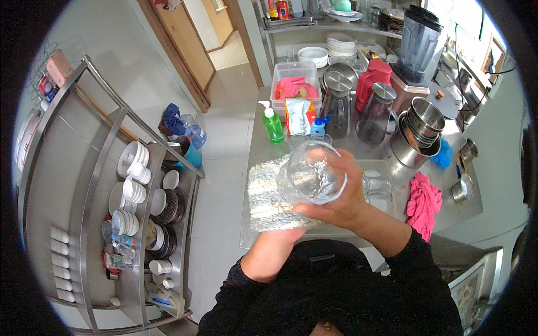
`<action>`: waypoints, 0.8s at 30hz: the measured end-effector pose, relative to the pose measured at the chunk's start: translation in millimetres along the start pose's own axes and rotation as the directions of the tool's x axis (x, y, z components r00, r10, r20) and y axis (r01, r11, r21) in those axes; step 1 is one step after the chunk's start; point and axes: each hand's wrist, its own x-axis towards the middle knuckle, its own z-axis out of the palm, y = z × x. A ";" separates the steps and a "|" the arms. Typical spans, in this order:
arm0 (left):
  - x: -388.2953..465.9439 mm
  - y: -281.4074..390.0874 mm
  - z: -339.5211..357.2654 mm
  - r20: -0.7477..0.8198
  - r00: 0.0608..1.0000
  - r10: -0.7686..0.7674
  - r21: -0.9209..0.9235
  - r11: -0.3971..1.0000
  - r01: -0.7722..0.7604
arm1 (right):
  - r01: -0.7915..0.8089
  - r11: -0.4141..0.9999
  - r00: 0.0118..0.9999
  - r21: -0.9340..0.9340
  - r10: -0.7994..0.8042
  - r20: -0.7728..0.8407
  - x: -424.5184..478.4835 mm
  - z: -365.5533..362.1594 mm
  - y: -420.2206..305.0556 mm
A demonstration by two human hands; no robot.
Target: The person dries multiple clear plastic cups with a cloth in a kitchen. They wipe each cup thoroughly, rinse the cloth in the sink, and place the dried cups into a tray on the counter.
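Observation:
My right hand (344, 197) grips a clear glass vessel (313, 176) from its right side, thumb low and fingers around the wall, its round mouth tilted up toward me. My left hand (283, 236) is mostly hidden under a striped white-and-grey woven cloth (269, 195), which lies over it below and to the left of the glass. How its fingers are set under the cloth does not show. Just right of my right hand, more clear glasses (380, 187) sit in a shallow translucent tray (391, 168). A pink cloth (423, 203) lies farther right on the steel table (260, 155).
Behind the glass are a green pump bottle (273, 128), a blue bottle (318, 129), a plastic bin (294, 69), lidded glass pitchers (375, 117), a blender (418, 46) and stacked steel pots (414, 145). A steel rack (92, 176) with bowls stands left.

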 end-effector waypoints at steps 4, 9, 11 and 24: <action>8.1 5.5 -26.0 0.070 0.997 -0.018 0.083 0.996 0.012 | 0.181 0.982 0.981 0.058 -0.184 0.060 -11.5 -0.1 -3.6; -1.9 -3.1 0.6 -0.063 0.998 -0.016 0.103 0.994 0.022 | 0.086 0.996 0.996 0.022 -0.086 0.024 1.1 2.7 -0.8; 1.2 -1.3 -1.1 -0.048 0.999 -0.002 0.138 0.990 0.008 | 0.022 1.000 0.999 -0.018 -0.023 -0.041 -2.1 2.0 7.3; 3.8 4.0 -10.4 -0.091 0.996 0.005 0.153 0.988 0.009 | 0.018 0.983 0.988 -0.184 0.011 0.154 9.8 -12.7 -3.9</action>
